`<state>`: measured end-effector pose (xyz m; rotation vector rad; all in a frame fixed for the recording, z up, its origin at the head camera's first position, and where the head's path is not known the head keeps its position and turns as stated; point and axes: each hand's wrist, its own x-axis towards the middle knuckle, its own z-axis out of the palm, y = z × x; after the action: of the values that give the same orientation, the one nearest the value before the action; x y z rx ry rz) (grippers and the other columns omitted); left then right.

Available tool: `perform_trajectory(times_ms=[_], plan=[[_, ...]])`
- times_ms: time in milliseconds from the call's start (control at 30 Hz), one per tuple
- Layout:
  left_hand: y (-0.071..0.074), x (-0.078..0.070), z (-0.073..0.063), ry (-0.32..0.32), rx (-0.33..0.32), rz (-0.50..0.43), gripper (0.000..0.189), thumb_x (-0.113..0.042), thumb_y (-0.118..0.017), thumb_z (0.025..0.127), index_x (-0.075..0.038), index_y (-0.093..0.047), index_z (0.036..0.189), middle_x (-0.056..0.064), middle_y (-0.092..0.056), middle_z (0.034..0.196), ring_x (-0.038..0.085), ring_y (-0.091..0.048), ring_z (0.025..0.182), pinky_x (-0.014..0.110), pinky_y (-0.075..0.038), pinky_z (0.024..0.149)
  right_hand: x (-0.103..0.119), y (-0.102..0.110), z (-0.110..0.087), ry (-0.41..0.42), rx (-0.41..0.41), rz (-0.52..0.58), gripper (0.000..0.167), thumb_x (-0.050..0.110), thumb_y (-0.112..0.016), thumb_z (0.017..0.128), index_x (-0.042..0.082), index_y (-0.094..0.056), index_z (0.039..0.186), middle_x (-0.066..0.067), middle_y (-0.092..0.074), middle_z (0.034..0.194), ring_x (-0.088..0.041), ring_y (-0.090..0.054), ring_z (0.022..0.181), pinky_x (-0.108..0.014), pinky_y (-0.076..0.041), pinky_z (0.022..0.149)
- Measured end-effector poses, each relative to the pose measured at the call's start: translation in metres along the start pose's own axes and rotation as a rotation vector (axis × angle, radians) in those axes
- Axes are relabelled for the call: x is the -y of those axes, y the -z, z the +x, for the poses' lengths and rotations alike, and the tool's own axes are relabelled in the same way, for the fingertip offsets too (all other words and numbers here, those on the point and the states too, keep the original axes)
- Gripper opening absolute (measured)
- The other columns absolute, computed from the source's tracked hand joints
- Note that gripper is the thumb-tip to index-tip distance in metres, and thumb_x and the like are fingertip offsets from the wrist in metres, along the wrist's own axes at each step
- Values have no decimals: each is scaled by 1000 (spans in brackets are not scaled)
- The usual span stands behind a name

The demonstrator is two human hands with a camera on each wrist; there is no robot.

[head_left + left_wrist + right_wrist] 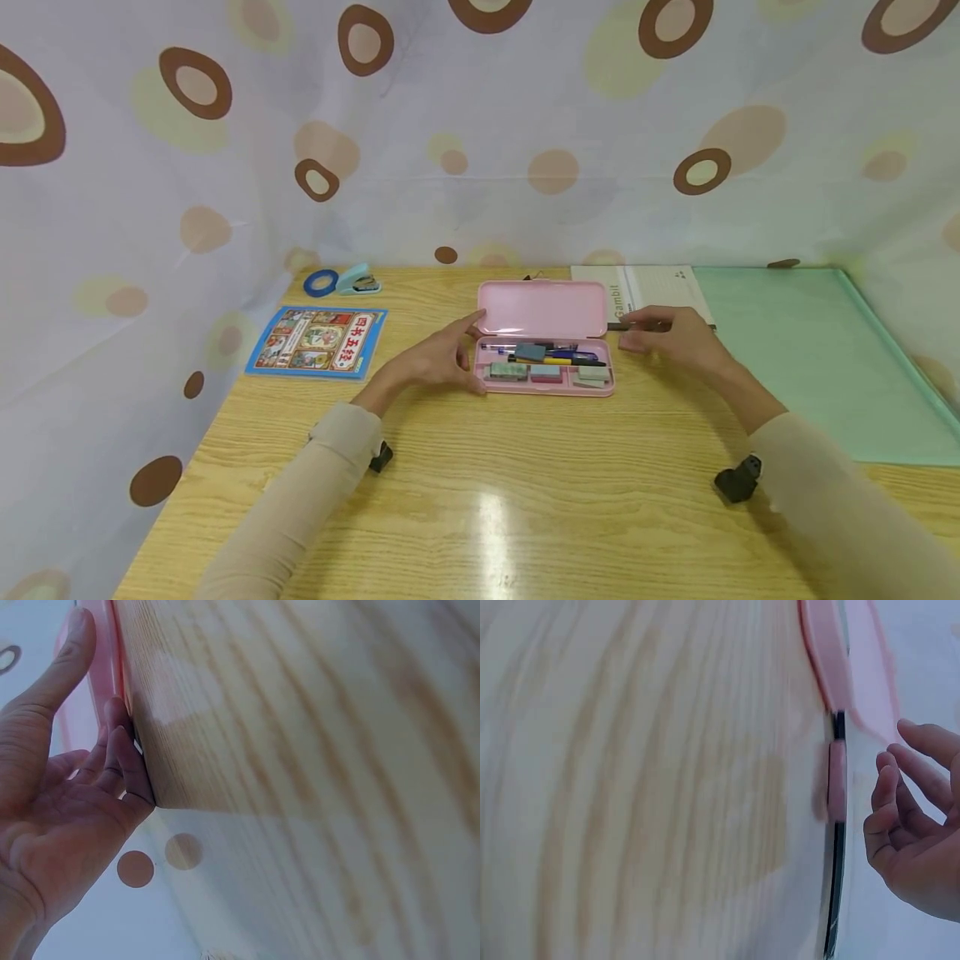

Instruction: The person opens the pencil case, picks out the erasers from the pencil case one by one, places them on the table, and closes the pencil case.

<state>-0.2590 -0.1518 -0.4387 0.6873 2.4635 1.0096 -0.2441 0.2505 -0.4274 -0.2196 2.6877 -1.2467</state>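
In the head view a pink pencil case (545,389) lies on the wooden table, lid raised. Pens (573,355), a green eraser (507,372), a pink-and-grey eraser (546,374) and pale blocks (592,377) fill it. My left hand (435,360) spans its left end, index finger at the lid and thumb at the front corner, holding it. In the left wrist view its digits lie along the pink wall. Just right of the case, my right hand (678,333) hovers by a notebook (651,293), thumb and fingers bent, nothing visible between them.
A blue-bordered book (318,342) lies at the left, with a blue tape roll (321,283) and a light blue stapler (358,281) behind it. A green mat (810,358) covers the right side. In the right wrist view a small pink block (837,780) shows against the notebook's dark edge.
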Motion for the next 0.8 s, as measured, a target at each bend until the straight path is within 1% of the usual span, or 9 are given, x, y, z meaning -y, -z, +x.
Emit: perform_trajectory(times_ms=[100,233,367,467,533,700,800], plan=[[0,1,0,-1,-2,5,125,-28,-95,78,-21,-9,169,6,-47,148,18,-58,87,31,-50,77,13,-10,1,37,41,38,47,37,-73,99,10,-67,137,-15,-67,127,-28,-59,112,-33,-48,86],[0,1,-1,-2,-7,1,124,-28,-95,78,-21,-10,169,6,-47,148,18,-57,86,31,-49,77,28,-27,6,65,86,61,43,31,-73,99,11,-68,136,-14,-68,124,-28,-59,107,-32,-50,83],[0,0,-1,-3,-7,5,124,-28,-95,77,-20,-11,169,6,-48,148,18,-57,86,30,-49,76,41,-44,11,116,101,25,39,28,-74,98,10,-70,133,-11,-69,117,-27,-59,100,-34,-50,82],[0,0,-1,0,-8,9,124,-27,-95,77,-20,-11,169,6,-48,147,18,-57,85,30,-49,76,49,-55,16,159,109,-1,38,26,-75,98,10,-71,132,-10,-70,114,-26,-61,98,-35,-50,84],[0,0,-1,3,-10,9,124,-27,-95,77,-21,-12,169,6,-49,147,18,-57,85,30,-49,75,54,-62,19,185,122,-5,37,24,-75,98,9,-71,131,-10,-71,115,-25,-63,98,-36,-51,84],[0,0,-1,10,-12,7,124,-27,-95,77,-20,-12,168,6,-49,146,18,-57,84,29,-49,74,62,-75,26,214,161,5,33,17,-76,97,7,-72,128,-11,-72,118,-24,-64,99,-36,-52,85],[0,0,0,10,-10,7,123,-27,-95,77,-20,-12,168,6,-50,145,18,-57,84,29,-49,74,65,-81,28,222,158,1,30,14,-76,95,8,-75,124,-11,-73,118,-25,-64,99,-38,-51,87]])
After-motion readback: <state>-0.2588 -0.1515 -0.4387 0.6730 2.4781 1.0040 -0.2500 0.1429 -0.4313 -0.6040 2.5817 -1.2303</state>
